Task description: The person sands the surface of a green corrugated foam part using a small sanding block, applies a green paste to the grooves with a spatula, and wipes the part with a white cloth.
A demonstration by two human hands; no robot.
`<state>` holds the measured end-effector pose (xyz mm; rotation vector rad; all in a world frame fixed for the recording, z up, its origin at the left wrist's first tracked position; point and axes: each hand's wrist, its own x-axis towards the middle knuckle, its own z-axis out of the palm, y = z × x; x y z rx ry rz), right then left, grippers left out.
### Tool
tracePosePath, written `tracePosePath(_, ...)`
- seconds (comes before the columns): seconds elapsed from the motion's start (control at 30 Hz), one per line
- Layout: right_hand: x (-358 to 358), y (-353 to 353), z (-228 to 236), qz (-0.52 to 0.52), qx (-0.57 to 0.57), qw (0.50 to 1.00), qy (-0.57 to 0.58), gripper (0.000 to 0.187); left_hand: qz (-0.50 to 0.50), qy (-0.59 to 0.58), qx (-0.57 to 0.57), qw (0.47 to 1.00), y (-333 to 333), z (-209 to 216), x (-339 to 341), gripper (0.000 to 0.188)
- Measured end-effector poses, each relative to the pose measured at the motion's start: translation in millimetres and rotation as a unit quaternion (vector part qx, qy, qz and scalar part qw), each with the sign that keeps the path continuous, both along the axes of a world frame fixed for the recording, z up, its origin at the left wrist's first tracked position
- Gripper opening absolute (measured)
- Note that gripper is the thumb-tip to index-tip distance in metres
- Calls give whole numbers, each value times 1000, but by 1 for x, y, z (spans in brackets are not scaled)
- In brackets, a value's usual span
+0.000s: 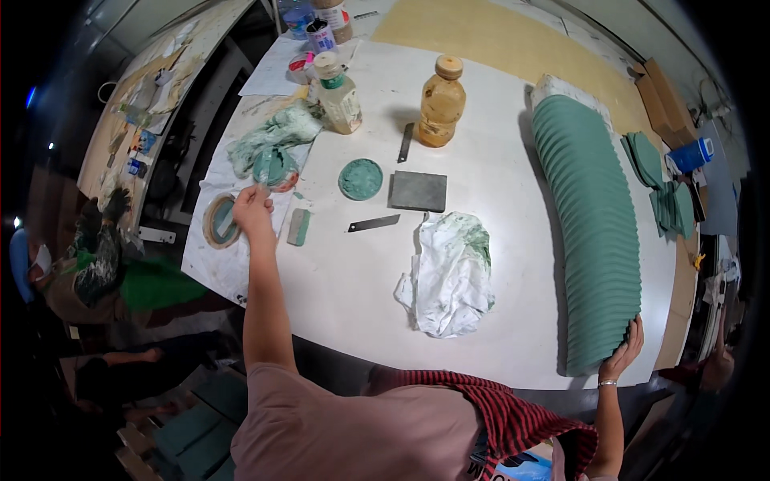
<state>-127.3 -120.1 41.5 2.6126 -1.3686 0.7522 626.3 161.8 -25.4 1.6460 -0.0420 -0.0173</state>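
Note:
My left hand (255, 210) is closed in a pinch on a thin pale strip (265, 170), perhaps a spatula or blade. The strip's far end reaches over a small tub of green paste (280, 164). Beside that hand, a round tan ring or dish (218, 220) with green inside lies on a white cloth (200, 260). On the right, a long green ribbed form (589, 232) lies lengthwise on the table. My right hand (626, 351) rests against its near right edge with fingers stretched out, holding nothing.
Mid-table are a round dish of green paste (361, 179), a grey block (418, 191), two dark blades (374, 224), a green-and-white block (299, 227) and a crumpled white cloth (454, 274). Two bottles (439, 104) stand farther back. Green pieces (672, 204) and a blue container (691, 155) sit far right.

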Motion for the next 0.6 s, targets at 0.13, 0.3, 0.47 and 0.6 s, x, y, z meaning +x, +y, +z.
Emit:
tracePosePath(0.13,-6,-3,-10,-35,40,998,-41,54,1,99,-122,988,13,-4,-1,16)
tracePosePath(0.3,23,2,10,-24,32,999,-9,47,-220,184,-255,924,6,9,-18,5)
tracePosePath(0.47,16,5,17,-39,18,999,-11,46,-311,256,-352,845,-70,34,-71,12)
tracePosePath(0.6,16,3,16,-31,13,999,-19,45,-426,307,-356,773,-151,68,-121,23)
